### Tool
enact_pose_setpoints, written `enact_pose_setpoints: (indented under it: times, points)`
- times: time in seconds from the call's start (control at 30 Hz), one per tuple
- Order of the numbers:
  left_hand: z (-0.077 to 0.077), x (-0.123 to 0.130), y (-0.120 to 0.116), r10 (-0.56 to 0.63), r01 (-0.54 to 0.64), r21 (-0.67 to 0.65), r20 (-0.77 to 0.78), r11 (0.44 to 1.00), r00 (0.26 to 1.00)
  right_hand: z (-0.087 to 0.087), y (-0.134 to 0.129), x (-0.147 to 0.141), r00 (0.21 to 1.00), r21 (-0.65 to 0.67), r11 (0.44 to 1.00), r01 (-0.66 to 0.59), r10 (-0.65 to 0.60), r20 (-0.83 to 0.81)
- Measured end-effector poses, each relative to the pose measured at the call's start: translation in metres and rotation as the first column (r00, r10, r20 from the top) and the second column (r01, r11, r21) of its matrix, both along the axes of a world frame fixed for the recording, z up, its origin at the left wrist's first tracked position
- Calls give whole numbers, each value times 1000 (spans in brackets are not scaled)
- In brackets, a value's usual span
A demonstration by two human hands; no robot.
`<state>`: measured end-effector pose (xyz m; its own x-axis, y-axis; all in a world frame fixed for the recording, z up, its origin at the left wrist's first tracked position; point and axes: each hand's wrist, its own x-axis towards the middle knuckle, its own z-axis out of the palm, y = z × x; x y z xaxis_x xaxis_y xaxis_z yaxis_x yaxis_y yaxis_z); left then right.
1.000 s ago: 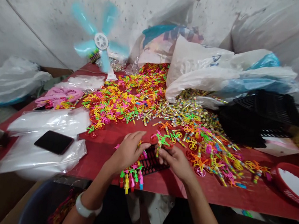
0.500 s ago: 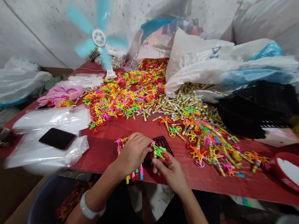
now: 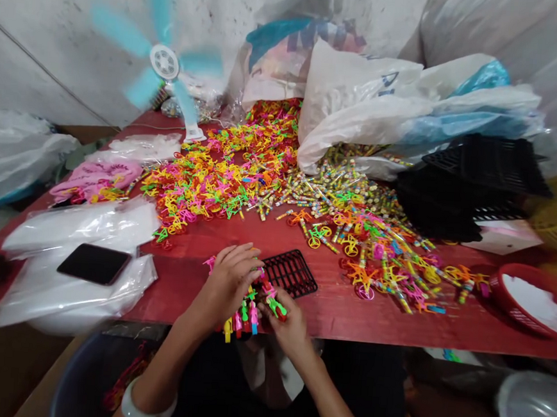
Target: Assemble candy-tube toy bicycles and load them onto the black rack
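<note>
My left hand (image 3: 227, 285) is curled over a bunch of small colourful plastic toys (image 3: 245, 315) at the table's front edge, its palm hiding part of them. Their yellow, pink, green and blue ends hang out below the fingers. Close beside it, my right hand (image 3: 292, 328) pinches a small toy bicycle (image 3: 276, 308) with green and red parts against the right side of the bunch. A black plastic grid tray (image 3: 297, 274) lies just behind the hands, its left end covered by toys and fingers.
Toy bicycles (image 3: 223, 178) and thin patterned tubes (image 3: 328, 187) are heaped behind. More bicycles joined to tubes (image 3: 389, 268) lie right, near a red basket (image 3: 516, 304). Left are a phone (image 3: 93, 263) on plastic bags (image 3: 26, 288) and a spinning fan (image 3: 164, 63).
My right hand has moved left and down with the toy bicycle, up to the bunch at my left hand. More of the black grid tray shows. The camera view has shifted slightly.
</note>
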<state>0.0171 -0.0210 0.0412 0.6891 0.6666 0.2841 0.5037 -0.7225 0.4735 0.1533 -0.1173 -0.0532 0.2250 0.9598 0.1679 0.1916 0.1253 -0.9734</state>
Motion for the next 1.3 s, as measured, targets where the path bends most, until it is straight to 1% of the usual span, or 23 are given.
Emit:
enact_pose_setpoints:
  times: [0.1,0.2,0.33,0.43,0.63,0.7,0.8,0.87,0.9,1.0,1.03,1.07,1.1,1.13,1.17,1.2,1.23,1.27,1.3]
  points:
    - [-3,1,-1,-6,6,-9,-20,1000,1000,-2,-3,-3,998,57,998,-41,39,42]
    - [-4,1,-1,-8,8,0,-15,1000,1000,-1,-6,-3,994,68,997,-45,38,100]
    - [-4,1,-1,-8,8,25,-11,1000,1000,3,-6,0,962,70,993,-99,78,261]
    - [-3,1,-3,-24,25,39,-40,999,999,3,-5,0,920,33,990,-138,116,375]
    - [2,4,-10,-62,76,96,-148,992,987,-5,-3,-6,864,-31,996,-81,85,497]
    - [2,6,-12,-49,74,131,-186,989,981,-6,-3,-7,846,-37,997,-70,79,527]
    - [0,8,-14,-10,50,187,-207,981,978,-6,-2,-10,840,-29,998,-53,60,539]
    - [-1,9,-15,-3,49,213,-214,976,977,-5,-1,-9,871,-8,999,-52,49,489]
    - [-1,10,-15,-1,50,223,-216,974,976,-4,1,-6,894,0,997,-73,65,444]
    - [-1,10,-13,2,47,232,-209,971,978,4,12,16,930,0,984,-180,170,326]
    - [-1,9,-12,0,48,231,-202,972,979,8,17,28,933,-3,986,-168,160,324]
    - [-1,9,-10,-7,52,228,-195,972,981,13,24,42,930,-11,994,-111,108,351]
    - [-1,8,-7,-16,59,226,-189,972,982,19,31,57,916,-22,1000,5,4,401]
    - [0,7,-5,-27,69,223,-186,972,982,24,39,72,870,-39,987,158,-120,478]
    - [0,6,-2,-39,80,221,-187,972,982,30,47,87,782,-63,946,319,-226,580]
    - [0,5,0,-51,92,216,-188,972,981,35,55,100,684,-113,884,453,-264,680]
    - [1,3,2,-67,107,208,-190,972,979,39,62,111,621,-149,836,528,-261,739]
    - [1,1,4,-85,123,197,-191,973,978,41,68,119,580,-177,800,573,-243,778]
    - [3,-1,5,-103,138,182,-188,974,977,43,71,125,568,-200,786,585,-221,793]
